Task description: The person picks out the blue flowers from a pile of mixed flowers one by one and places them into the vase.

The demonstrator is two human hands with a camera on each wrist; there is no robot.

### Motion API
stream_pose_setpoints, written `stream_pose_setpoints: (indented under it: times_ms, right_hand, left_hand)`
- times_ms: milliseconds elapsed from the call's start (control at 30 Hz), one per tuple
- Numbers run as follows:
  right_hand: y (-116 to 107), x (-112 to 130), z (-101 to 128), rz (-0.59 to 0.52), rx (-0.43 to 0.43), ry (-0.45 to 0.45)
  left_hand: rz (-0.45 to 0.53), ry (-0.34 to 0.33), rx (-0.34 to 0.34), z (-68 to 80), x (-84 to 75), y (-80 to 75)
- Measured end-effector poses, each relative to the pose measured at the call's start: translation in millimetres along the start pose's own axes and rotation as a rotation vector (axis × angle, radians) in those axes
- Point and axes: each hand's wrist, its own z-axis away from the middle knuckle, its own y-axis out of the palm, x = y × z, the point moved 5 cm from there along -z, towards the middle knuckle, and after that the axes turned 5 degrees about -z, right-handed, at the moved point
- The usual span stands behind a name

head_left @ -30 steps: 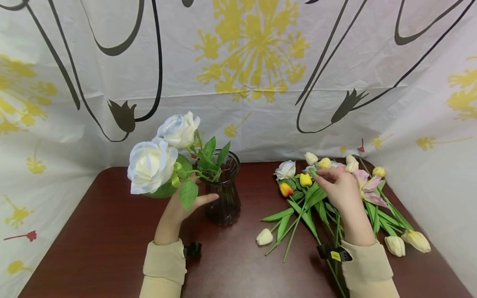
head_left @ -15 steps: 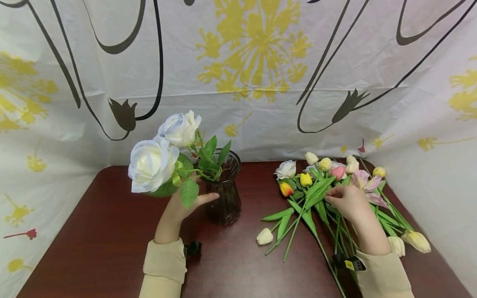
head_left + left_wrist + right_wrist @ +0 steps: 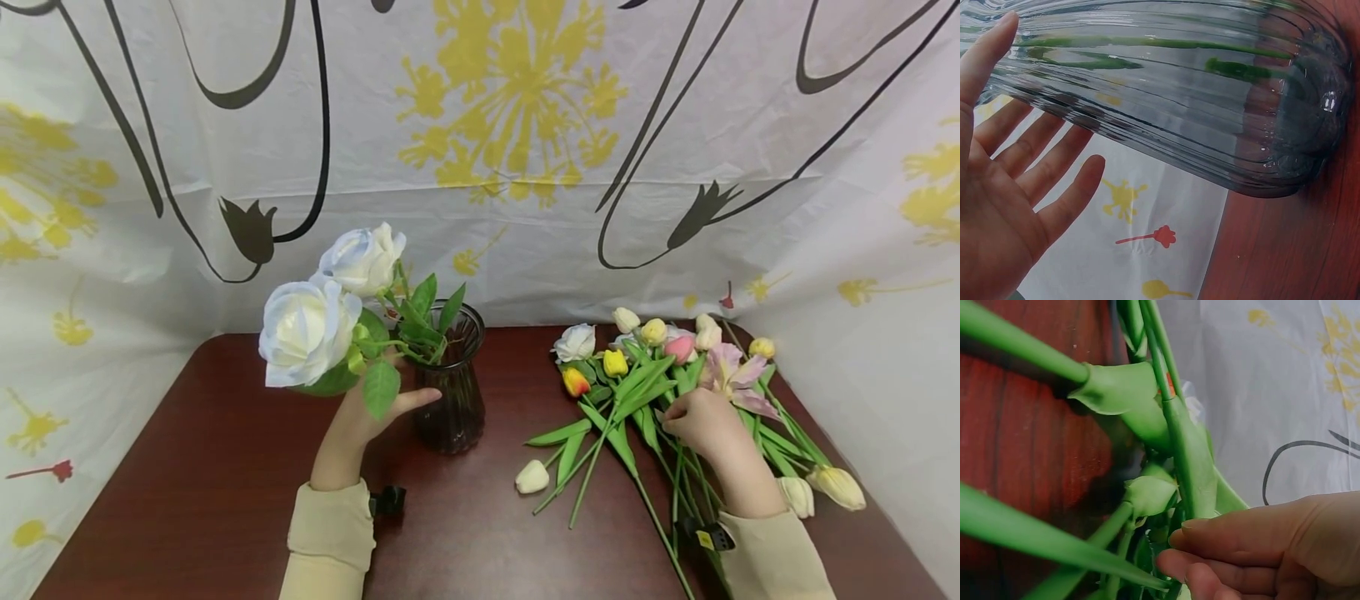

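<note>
A dark ribbed glass vase [image 3: 450,392] stands on the red-brown table [image 3: 225,467] with two white roses [image 3: 307,333] leaning out to the left. My left hand [image 3: 366,415] lies open against the vase's left side, its thumb touching the glass. In the left wrist view the straight fingers [image 3: 1035,169] spread beside the vase [image 3: 1166,94]. My right hand [image 3: 701,421] rests in a pile of artificial tulips [image 3: 637,387] at the right. Its fingers [image 3: 1229,547] pinch a green stem [image 3: 1175,437] among the leaves.
A loose cream tulip head [image 3: 532,477] lies between the vase and the pile. Two more cream tulips [image 3: 836,486] lie by the table's right edge. A white cloth with yellow and black flower prints [image 3: 525,167] walls in the table at the back and on both sides.
My right hand has drawn back from the flower heads toward me and now grips among the stems. The left hand and the vase have stayed put.
</note>
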Motion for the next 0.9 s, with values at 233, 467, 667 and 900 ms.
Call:
stream_pose_setpoints:
  times_ms: [233,467,667,900]
  right_hand:
    - [4,1,-2,0.056,-0.023,-0.015]
    - [15,1,-1,0.05,-0.059,-0.042]
    - [21,-2,-2,0.044,-0.048,-0.006]
    - [23,-4,-4,0.054,-0.028,0.002]
  left_hand:
    - [0.013,-0.017,-0.006,3.1,-1.0,-2.4]
    - [0.025,-0.004,-0.011,3.9,-4.2,-3.0]
    - [0.015,-0.068,0.024,2.6,-3.8,-2.6]
    - [0.016,-0.063,0.028,3.5,-5.0,-3.4]
